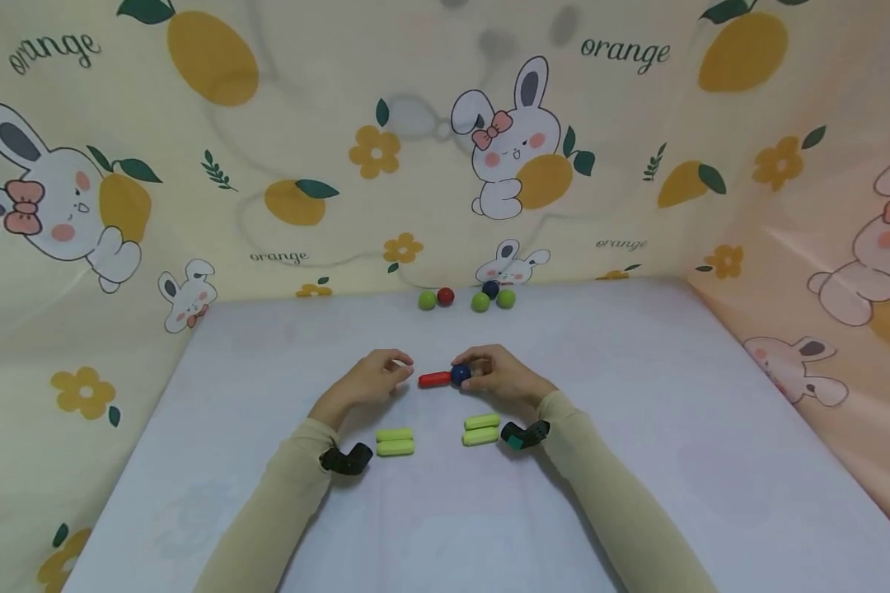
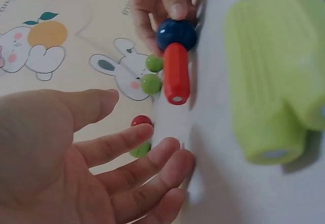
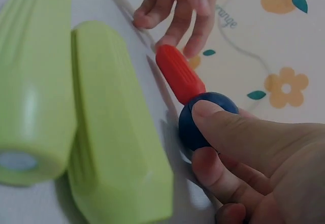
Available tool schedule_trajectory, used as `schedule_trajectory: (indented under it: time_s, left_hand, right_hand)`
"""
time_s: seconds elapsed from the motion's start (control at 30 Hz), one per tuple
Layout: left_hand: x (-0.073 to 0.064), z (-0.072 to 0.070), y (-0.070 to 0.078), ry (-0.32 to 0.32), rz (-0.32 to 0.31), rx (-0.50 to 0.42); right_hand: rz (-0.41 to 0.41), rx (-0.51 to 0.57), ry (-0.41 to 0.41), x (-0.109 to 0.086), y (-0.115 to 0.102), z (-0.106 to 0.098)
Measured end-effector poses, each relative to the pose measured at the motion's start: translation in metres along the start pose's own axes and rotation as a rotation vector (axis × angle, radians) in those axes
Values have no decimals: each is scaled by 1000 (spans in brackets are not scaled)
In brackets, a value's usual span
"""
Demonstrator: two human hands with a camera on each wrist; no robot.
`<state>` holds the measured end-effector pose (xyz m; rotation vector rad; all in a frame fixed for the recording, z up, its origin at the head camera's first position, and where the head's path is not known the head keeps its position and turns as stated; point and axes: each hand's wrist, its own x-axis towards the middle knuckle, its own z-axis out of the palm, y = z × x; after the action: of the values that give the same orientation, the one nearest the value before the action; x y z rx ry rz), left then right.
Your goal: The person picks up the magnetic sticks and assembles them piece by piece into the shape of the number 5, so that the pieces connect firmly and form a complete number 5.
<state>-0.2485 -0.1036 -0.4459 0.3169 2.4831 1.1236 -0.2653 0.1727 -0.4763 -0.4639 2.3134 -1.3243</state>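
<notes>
My right hand (image 1: 506,375) pinches a dark blue ball (image 1: 461,375) between thumb and fingers at the middle of the table. A short red rod (image 1: 434,380) sticks out from the ball toward the left, end against it; the right wrist view shows the rod's ribbed side (image 3: 179,74). Just left of the rod's free end is my left hand (image 1: 374,377), its fingers spread and relaxed with nothing in them. A pale grey spot marks that end of the rod in the left wrist view.
Two light green rods (image 1: 395,442) lie side by side near my left wrist, and two more green rods (image 1: 481,430) near my right. Along the back edge sit a green ball (image 1: 426,301), a red ball (image 1: 445,296), another blue ball (image 1: 490,289) and two further green balls (image 1: 493,301).
</notes>
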Motion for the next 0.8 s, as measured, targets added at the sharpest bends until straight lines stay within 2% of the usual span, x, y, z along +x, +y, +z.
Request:
schedule_trajectory:
  time_s: [0.3,0.43,0.6,0.8]
  left_hand:
    - [2,-24,9,15,93,-28]
    - [15,-35,19,1,127,-21]
    - [37,-40,25,4,104,-15]
    - [66,-39,28,-15,81,11]
  right_hand:
    - [19,7,13,-3,0,-1]
    - [15,7,16,-2,-1,-4]
    - [-22,-2,-7,0,1,-4]
    - [-27,-5,-2,-2,-1,-4]
